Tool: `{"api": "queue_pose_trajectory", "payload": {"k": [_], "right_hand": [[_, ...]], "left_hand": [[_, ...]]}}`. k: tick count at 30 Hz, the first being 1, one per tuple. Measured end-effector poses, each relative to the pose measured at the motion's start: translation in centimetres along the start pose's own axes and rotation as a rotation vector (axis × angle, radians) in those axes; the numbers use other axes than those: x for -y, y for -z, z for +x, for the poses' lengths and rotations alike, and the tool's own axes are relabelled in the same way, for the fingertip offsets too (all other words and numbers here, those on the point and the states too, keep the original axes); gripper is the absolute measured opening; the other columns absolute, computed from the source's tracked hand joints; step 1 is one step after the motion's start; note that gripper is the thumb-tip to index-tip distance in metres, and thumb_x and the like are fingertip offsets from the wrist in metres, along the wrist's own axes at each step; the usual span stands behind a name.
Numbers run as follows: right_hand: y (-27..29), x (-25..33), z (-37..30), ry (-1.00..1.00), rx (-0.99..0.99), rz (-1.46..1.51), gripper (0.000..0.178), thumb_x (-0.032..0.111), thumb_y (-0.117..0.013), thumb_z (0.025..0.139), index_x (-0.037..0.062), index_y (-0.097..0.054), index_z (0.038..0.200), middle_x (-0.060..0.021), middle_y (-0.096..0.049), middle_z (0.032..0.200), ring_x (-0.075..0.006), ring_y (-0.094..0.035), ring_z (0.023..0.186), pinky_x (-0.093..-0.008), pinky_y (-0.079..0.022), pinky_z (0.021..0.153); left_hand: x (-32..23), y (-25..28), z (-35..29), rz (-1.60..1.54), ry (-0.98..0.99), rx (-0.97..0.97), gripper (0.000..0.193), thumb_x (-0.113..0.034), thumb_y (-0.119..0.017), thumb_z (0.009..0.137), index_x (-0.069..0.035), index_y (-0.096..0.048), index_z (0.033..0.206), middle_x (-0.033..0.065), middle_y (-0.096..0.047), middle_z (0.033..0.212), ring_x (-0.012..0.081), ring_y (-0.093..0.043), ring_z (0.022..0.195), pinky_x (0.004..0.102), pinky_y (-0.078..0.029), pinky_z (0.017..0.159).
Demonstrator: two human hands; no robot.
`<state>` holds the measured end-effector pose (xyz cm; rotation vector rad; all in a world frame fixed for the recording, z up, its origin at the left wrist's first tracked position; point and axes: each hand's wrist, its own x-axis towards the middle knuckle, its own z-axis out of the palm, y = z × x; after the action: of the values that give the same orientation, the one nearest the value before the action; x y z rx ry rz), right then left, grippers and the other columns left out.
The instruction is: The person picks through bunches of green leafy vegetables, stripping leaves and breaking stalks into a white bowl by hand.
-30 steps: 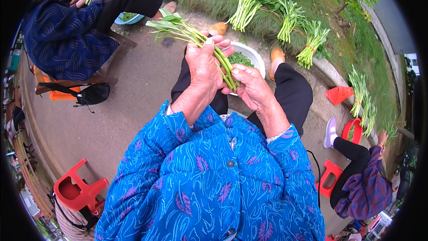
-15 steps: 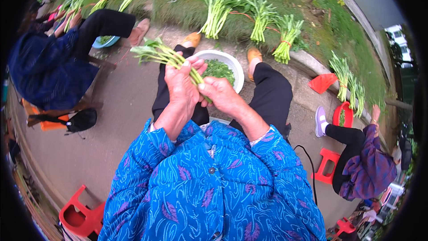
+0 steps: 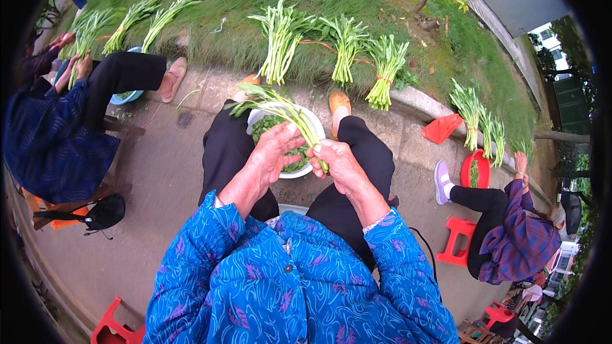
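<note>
A small bunch of leafy green stems [image 3: 299, 118] is pinched near its cut ends by my right hand [image 3: 338, 162], its leaves pointing to the far left. My left hand [image 3: 271, 156] is beside the stems with fingers apart and palm turned up, its thumb close to them. Beneath my hands, a white slotted plastic basket [image 3: 317, 124] stands on the ground between my feet, with loose green leaves [image 3: 274, 129] in it. The leaves of the held bunch cross over the basket's far rim.
Bundles of the same greens [image 3: 278, 41] lean along the grassy kerb, one red-tied bundle [image 3: 382, 73] among them. A person at left [image 3: 57, 124] handles stems beside a blue basin [image 3: 127, 97]. Another person [image 3: 519, 236] sits right, near a red basin [image 3: 475, 169] and red stool [image 3: 458, 242].
My left hand has loosened from the stems and spread its fingers. The bunch has swung to a steeper slant in my right hand, and the whole view has shifted slightly.
</note>
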<state>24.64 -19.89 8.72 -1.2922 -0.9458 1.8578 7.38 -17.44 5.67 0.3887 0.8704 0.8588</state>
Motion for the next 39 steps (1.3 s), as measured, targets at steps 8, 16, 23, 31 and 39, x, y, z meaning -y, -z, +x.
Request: {"api": "queue_pose_trajectory", "payload": {"k": [8,16,23,31,39], "right_hand": [[10.1,6.8,8.8,0.003,-0.272,0.104,0.019,0.016,-0.048,0.093,0.0013,-0.058,0.086,-0.0025,-0.053,0.061,-0.0115,-0.048,0.048,-0.0236,-0.038,0.042],[20.9,13.0,23.9,0.226,-0.498,0.048,0.017,0.017,-0.047,0.093,0.0034,-0.057,0.09,-0.0019,-0.055,0.066,-0.0114,-0.05,0.052,-0.0243,-0.039,0.043],[27.3,2.7,35.3,-0.033,-0.77,-0.124,0.019,0.018,-0.045,0.093,0.0056,-0.059,0.089,-0.0023,-0.057,0.066,-0.0119,-0.053,0.05,-0.0239,-0.039,0.038],[28.9,-1.4,37.5,-0.164,-0.671,-0.284,0.015,0.017,-0.05,0.091,0.0059,-0.06,0.088,-0.0035,-0.061,0.068,-0.0117,-0.057,0.051,-0.0219,-0.036,0.034],[30.9,-4.5,38.3,-0.025,-0.753,-0.516,0.013,0.014,-0.065,0.081,0.0012,-0.069,0.084,-0.0033,-0.064,0.07,-0.0124,-0.053,0.056,-0.0284,-0.04,0.049]], "left_hand": [[-1.2,0.2,5.5,0.282,0.222,0.063,0.037,-0.024,-0.058,0.091,-0.007,-0.051,0.123,0.0071,-0.058,0.12,0.0181,-0.056,0.106,0.037,-0.044,0.088],[-0.4,2.6,12.5,0.288,0.236,-0.032,0.04,-0.018,-0.062,0.086,-0.006,-0.052,0.122,0.0047,-0.061,0.112,0.0149,-0.057,0.101,0.0329,-0.042,0.087],[-1.7,0.7,13.0,0.362,0.124,0.213,0.039,-0.009,-0.06,0.088,0.001,-0.05,0.124,0.0079,-0.058,0.114,0.0155,-0.054,0.105,0.0296,-0.043,0.093],[-3.0,1.3,12.3,0.258,0.132,0.151,0.038,-0.012,-0.06,0.088,0.0,-0.051,0.123,0.008,-0.058,0.115,0.0165,-0.054,0.106,0.0302,-0.042,0.093],[-2.8,1.4,12.2,0.264,0.143,0.154,0.037,-0.011,-0.06,0.088,0.0,-0.051,0.123,0.0077,-0.058,0.114,0.0162,-0.053,0.105,0.0297,-0.043,0.093]]}}
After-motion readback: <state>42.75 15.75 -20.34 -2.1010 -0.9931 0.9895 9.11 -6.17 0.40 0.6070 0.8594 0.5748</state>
